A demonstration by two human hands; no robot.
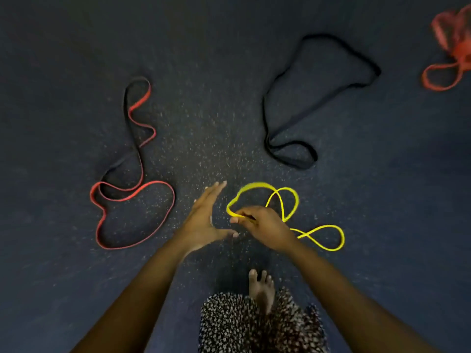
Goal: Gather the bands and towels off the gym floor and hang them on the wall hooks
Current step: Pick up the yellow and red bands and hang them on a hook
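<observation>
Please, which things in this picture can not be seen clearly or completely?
- Wall hooks: outside the head view; only floor shows.
- Red heap, head view: blurred, cut by the right edge; bands or towel, unclear.
- Yellow band, head view: the right hand covers the pinched part.

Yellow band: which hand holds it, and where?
Right hand pinches the yellow band at the bend nearest the left hand, which is open and empty.
</observation>
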